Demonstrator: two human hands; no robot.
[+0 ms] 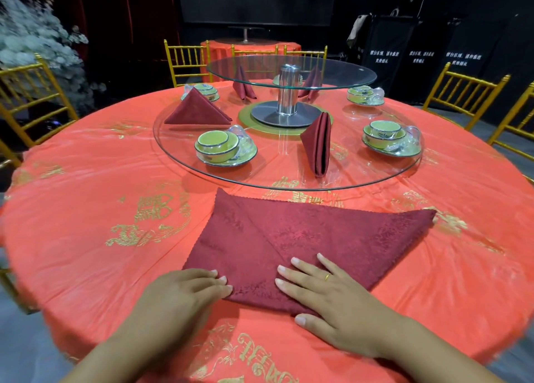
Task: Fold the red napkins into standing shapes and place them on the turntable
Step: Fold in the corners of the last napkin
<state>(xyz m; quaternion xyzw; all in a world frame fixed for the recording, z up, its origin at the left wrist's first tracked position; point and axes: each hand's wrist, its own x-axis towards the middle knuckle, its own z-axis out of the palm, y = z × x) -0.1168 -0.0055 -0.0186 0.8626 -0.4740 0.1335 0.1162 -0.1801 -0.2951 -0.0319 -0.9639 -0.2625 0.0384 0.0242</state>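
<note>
Left hand (185,293) and right hand (332,304) lie flat, fingers straight, gripping nothing; I'd press the napkin (303,235) crease sharply.

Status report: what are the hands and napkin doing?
Left hand, right hand open, pressing the napkin. Napkin partly folded, lying flat. Nothing between it and the turntable.

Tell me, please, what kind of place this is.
Probably a banquet hall or restaurant dining room. A large round table in a red cloth with gold print carries a two-tier glass turntable and green cup-and-saucer sets, and gold slat-backed chairs stand around it.
</note>
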